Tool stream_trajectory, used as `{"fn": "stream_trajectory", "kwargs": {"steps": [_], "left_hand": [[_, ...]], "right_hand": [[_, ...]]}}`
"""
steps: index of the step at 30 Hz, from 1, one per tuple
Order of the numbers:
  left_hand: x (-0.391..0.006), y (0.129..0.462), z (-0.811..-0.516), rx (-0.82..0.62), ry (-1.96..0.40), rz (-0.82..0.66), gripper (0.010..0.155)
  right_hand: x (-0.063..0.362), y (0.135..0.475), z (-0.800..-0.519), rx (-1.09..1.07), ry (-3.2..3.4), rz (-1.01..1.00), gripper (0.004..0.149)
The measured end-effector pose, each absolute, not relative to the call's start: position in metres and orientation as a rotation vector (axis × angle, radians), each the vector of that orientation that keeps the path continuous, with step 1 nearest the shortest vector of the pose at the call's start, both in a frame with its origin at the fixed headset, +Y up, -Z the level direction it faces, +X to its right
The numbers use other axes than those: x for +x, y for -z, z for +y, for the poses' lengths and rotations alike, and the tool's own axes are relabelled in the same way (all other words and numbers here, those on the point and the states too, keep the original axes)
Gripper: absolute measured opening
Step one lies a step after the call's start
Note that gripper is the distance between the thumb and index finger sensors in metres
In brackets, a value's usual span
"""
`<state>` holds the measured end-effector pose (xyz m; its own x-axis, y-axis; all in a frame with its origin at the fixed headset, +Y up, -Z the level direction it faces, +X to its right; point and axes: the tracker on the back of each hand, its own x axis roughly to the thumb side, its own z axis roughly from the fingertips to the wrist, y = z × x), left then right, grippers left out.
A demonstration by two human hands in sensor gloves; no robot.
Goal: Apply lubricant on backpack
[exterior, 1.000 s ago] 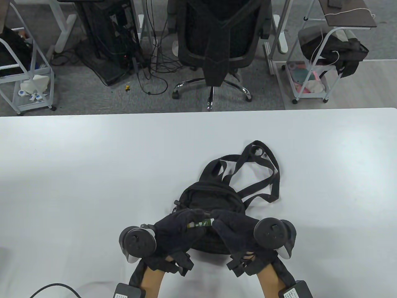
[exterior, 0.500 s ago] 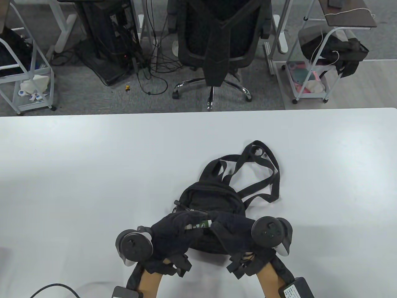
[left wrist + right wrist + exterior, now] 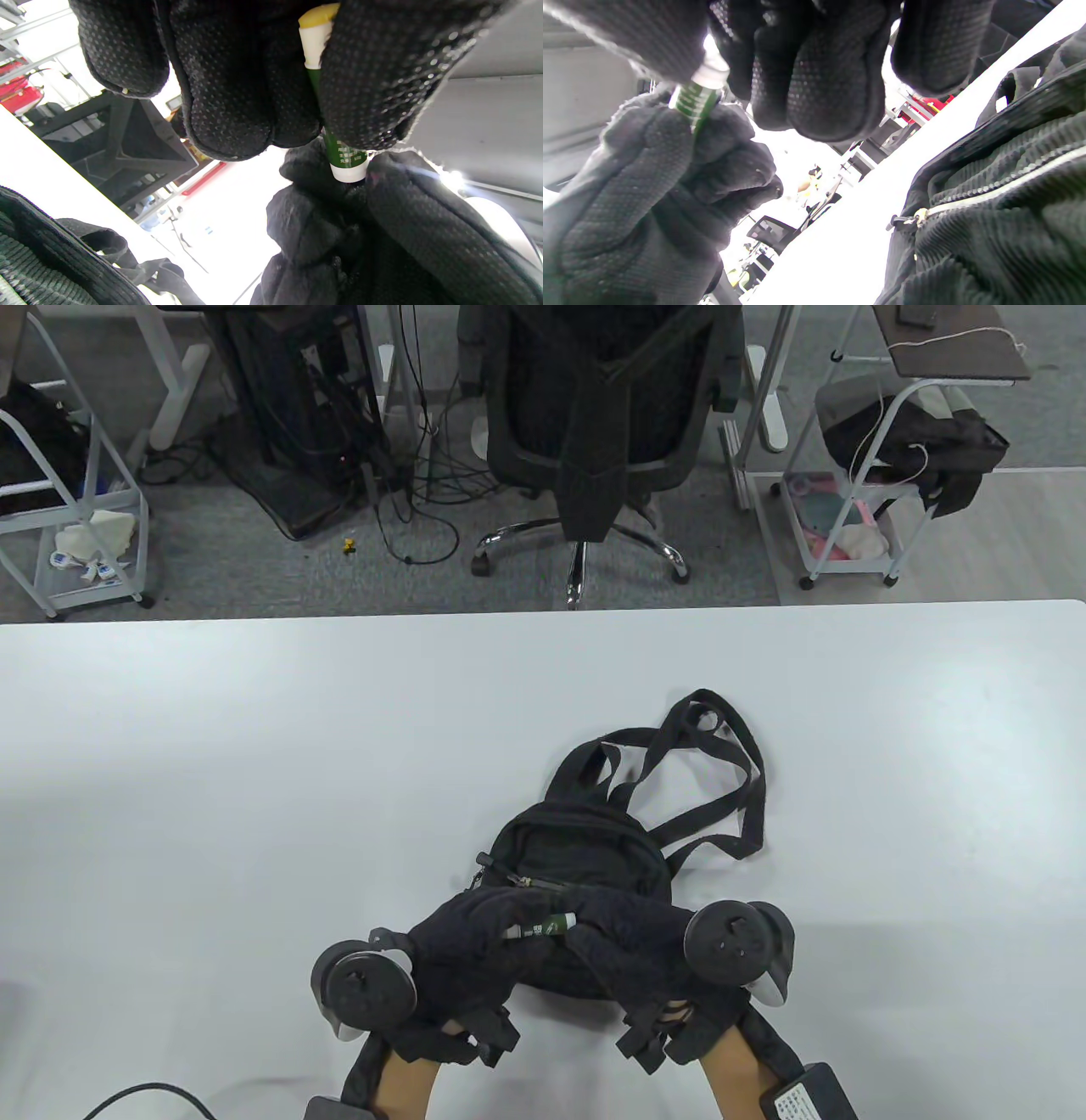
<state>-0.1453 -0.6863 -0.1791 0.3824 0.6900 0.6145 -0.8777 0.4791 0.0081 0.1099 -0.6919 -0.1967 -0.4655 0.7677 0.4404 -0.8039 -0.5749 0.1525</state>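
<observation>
above the backpack (image 3: 585, 848), left hand (image 3: 475, 950) clenched around lubricant tube (image 3: 543, 927); right hand (image 3: 632, 946) pinching its cap end

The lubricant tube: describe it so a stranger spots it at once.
On the white table, find the black backpack near the front edge. Just above its near end, both gloved hands meet around a slim tube. Its green body and white label are the only colour among the black.

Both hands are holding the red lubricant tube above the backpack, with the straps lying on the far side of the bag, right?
Not quite: the tube is green with white ends, not red, as the left wrist view shows. The rest holds: the left hand and right hand both grip it over the backpack, whose straps lie on the far side.
</observation>
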Motion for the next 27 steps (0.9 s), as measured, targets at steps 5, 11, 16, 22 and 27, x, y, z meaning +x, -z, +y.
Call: {"fn": "stream_trajectory", "kwargs": {"steps": [5, 11, 16, 22, 27], "left_hand": [[-0.1466, 0.1785, -0.6861, 0.363, -1.024, -0.592, 0.052], [-0.1480, 0.1789, -0.6863, 0.354, -1.012, -0.591, 0.052], [-0.1468, 0.1785, -0.6864, 0.352, -1.003, -0.594, 0.052], [-0.1466, 0.1787, -0.6867, 0.352, -1.006, -0.595, 0.051], [-0.1476, 0.1785, -0.6859, 0.358, -1.009, -0.595, 0.051]], "right_hand": [[0.1097, 0.1969, -0.6929, 0.539, -2.113, -0.111, 0.054], [0.1083, 0.1951, -0.6895, 0.588, -2.107, -0.108, 0.056], [0.1099, 0.1953, -0.6916, 0.538, -2.102, -0.121, 0.055], [0.1106, 0.1960, -0.6906, 0.588, -2.085, -0.095, 0.055], [0.1113, 0.1983, -0.6959, 0.525, -2.120, -0.093, 0.056]]}}
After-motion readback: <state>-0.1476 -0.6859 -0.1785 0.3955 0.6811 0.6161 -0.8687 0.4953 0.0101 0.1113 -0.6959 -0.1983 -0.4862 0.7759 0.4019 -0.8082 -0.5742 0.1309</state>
